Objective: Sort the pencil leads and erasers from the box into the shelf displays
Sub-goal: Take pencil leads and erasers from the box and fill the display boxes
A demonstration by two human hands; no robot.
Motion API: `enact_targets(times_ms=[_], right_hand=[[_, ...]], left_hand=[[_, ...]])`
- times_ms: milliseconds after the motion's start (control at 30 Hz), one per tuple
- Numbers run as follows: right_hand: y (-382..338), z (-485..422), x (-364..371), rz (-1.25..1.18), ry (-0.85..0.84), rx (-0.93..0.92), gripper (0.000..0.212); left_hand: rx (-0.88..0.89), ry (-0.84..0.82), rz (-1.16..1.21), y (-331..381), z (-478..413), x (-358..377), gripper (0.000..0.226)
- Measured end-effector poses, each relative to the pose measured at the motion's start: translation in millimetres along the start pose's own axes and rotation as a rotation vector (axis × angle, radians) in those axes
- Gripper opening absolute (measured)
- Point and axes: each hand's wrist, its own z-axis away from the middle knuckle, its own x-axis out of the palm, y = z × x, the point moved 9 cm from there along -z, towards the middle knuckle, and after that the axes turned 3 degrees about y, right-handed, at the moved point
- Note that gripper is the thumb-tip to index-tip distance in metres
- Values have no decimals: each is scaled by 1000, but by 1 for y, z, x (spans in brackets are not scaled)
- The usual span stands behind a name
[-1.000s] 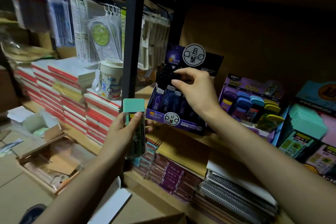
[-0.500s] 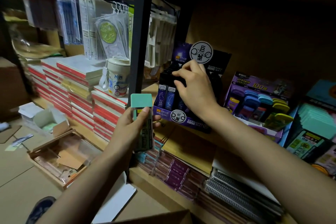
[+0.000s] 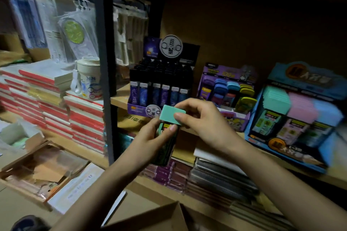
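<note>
Two hands meet near the shelf edge. The left hand [image 3: 150,140] curls round the lower half of a mint eraser [image 3: 170,113], hiding it, and the right hand [image 3: 202,124] pinches its bare top. Just beyond stands the lead display [image 3: 161,90]. Far right, the eraser display [image 3: 296,118] is blurred, its print unreadable.

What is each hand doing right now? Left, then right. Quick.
Left hand: closed, gripping the mint-green eraser by its sleeved lower part.
Right hand: closed, pinching the same eraser's bare top end.
</note>
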Motion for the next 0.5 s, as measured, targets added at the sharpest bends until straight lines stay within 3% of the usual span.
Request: enact_targets(times_ms=[200, 300, 400, 500], right_hand=[[19, 53, -110, 187, 211, 51, 10], [23, 87, -180, 254, 349, 73, 19], [30, 116, -242, 333, 472, 108, 11], [38, 130, -285, 324, 599, 128, 8]], left_hand=[[188, 19, -356, 9, -6, 60, 22], [349, -71, -532, 20, -8, 106, 15], [485, -183, -705, 29, -13, 160, 26], [670, -138, -868, 41, -26, 193, 40]])
